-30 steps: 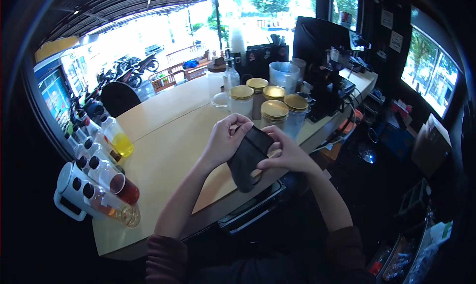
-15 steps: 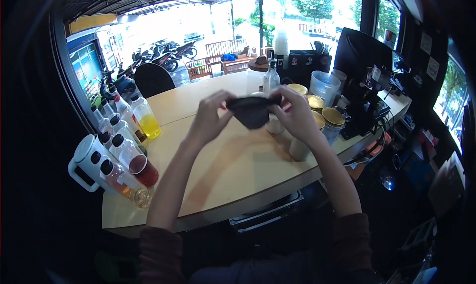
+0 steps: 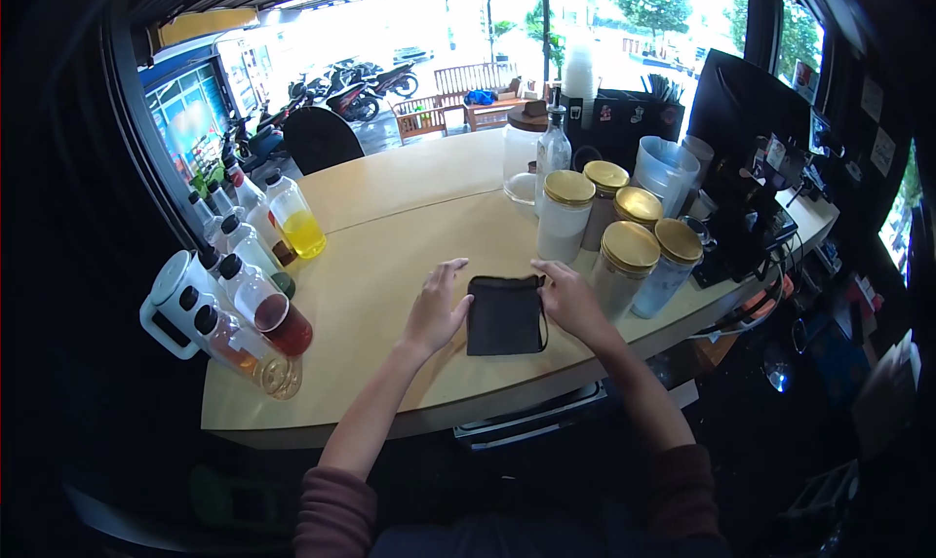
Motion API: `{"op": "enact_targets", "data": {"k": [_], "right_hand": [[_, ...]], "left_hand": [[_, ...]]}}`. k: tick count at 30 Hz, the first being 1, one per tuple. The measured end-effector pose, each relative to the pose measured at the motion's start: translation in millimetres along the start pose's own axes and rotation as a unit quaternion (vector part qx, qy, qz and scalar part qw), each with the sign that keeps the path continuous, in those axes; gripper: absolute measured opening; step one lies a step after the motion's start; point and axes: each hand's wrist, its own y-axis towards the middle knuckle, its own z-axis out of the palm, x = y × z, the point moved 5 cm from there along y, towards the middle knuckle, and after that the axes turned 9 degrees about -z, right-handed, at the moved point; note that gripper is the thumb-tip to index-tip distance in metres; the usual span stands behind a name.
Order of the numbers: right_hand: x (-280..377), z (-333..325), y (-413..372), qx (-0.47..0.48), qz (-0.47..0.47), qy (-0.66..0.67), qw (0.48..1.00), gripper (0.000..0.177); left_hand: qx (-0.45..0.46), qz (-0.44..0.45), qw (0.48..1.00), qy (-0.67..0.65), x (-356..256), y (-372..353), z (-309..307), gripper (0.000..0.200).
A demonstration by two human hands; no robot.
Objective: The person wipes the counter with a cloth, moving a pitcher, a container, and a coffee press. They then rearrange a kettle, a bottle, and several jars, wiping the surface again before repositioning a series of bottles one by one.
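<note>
Black cloth pouch [image 3: 504,314] is lying flat on the counter [image 3: 390,256], near the counter's front edge and about midway along it, looking squared off with a thin cord loop [image 3: 543,332] trailing at its right side

Left hand [image 3: 436,309] is resting released on the counter, fingers spread, thumb side just touching the pouch's left edge, not gripping anything

Right hand [image 3: 570,303] is sitting at the pouch's top right corner with fingers curled onto it. Cannot tell if it is pinching the corner or only pressing down

Gold-lidded jars [image 3: 631,249] are standing toward the counter's right end, just behind the right hand. Pump-top bottles [image 3: 255,305] and a white jug [image 3: 171,300] are crowding the counter's left edge, well apart from the pouch. A yellow-filled bottle [image 3: 297,222] is standing further back along that same left edge

Judging the step as flattening and squaring the pouch on the counter. To do it well:
- left palm should be pinning the left edge while the right is smoothing outward, so the fabric is not sliding on the counter
- cord is probably better tucked in or laid straight, otherwise it is bunching under the cloth
- right elbow is working close to the jars, so sweeping should be staying low and short to avoid knocking a lid
- pouch is sitting near the counter's front edge, so pushing should be going away from that edge, not toward it
</note>
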Motion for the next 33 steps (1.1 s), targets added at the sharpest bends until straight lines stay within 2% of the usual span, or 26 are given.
{"op": "enact_targets", "data": {"k": [1, 2, 4, 5, 7, 10, 12, 14, 15, 16, 18, 19, 20, 22, 24, 25, 27, 28, 30, 31, 33], "right_hand": [[8, -9, 8, -0.074, -0.038, -0.107, 0.991, 0.041], [8, -3, 9, -0.074, -0.046, -0.106, 0.991, 0.041], [8, 27, -6, 0.046, -0.052, -0.078, 0.995, 0.055], [13, 37, -13, 0.081, -0.064, -0.105, 0.989, 0.054], [15, 58, -27, 0.154, -0.081, -0.133, 0.976, 0.051], [0, 82, -32, 0.222, -0.06, -0.171, 0.958, 0.047], [11, 83, -21, 0.239, -0.062, -0.171, 0.954, 0.046], [31, 79, -3, 0.185, -0.062, -0.199, 0.96, 0.045], [41, 82, 4, 0.169, -0.072, -0.181, 0.966, 0.046], [50, 87, 11, 0.16, -0.08, -0.152, 0.972, 0.045], [72, 101, 24, 0.162, -0.102, -0.073, 0.979, 0.043], [84, 110, 31, 0.163, -0.112, -0.064, 0.978, 0.043], [96, 120, 37, 0.172, -0.128, -0.025, 0.976, 0.043], [119, 141, 52, 0.181, -0.148, 0.015, 0.972, 0.043], [146, 165, 72, 0.174, -0.164, 0.105, 0.965, 0.042], [161, 177, 82, 0.172, -0.165, 0.106, 0.965, 0.042], [194, 198, 101, 0.152, -0.174, 0.172, 0.958, 0.04], [207, 211, 110, 0.154, -0.174, 0.171, 0.958, 0.04], [232, 237, 123, 0.166, -0.18, 0.234, 0.941, 0.037], [241, 245, 128, 0.159, -0.179, 0.232, 0.943, 0.032], [254, 255, 132, 0.178, -0.168, 0.243, 0.939, 0.031]], "left_hand": [[-0.088, 0.036, 0.99, 0.103, -5, 5, -5, 0.044], [-0.095, 0.034, 0.989, 0.105, -7, 3, -4, 0.044], [0.135, -0.08, 0.98, 0.124, 4, -18, 27, 0.058], [0.127, -0.083, 0.98, 0.125, 7, -29, 33, 0.058], [0.197, -0.1, 0.95, 0.222, 17, -54, 53, 0.066], [0.225, -0.084, 0.943, 0.232, 32, -63, 62, 0.072], [0.204, -0.087, 0.951, 0.216, 30, -65, 48, 0.069], [0.138, -0.023, 0.98, 0.143, 23, -65, 22, 0.064], [0.077, 0.006, 0.989, 0.127, 18, -69, 1, 0.054], [0.067, -0.01, 0.989, 0.135, 17, -76, -19, 0.054], [-0.002, -0.004, 0.999, 0.054, 12, -93, -68, 0.046], [-0.065, -0.005, 0.997, 0.034, 12, -105, -93, 0.037], [-0.07, -0.011, 0.997, 0.041, 21, -117, -110, 0.037], [-0.22, 0.03, 0.975, 0.017, 39, -150, -159, 0.034], [-0.351, 0.043, 0.931, 0.095, 66, -188, -199, 0.04], [-0.351, 0.044, 0.93, 0.097, 78, -195, -211, 0.04], [-0.513, -0.026, 0.855, 0.067, 103, -221, -243, 0.067], [-0.515, -0.028, 0.854, 0.065, 110, -224, -250, 0.067], [-0.446, -0.141, 0.884, -0.013, 136, -220, -256, 0.089], [-0.418, -0.156, 0.893, -0.052, 148, -217, -254, 0.098], [-0.389, -0.156, 0.904, -0.091, 160, -212, -246, 0.099]]}}
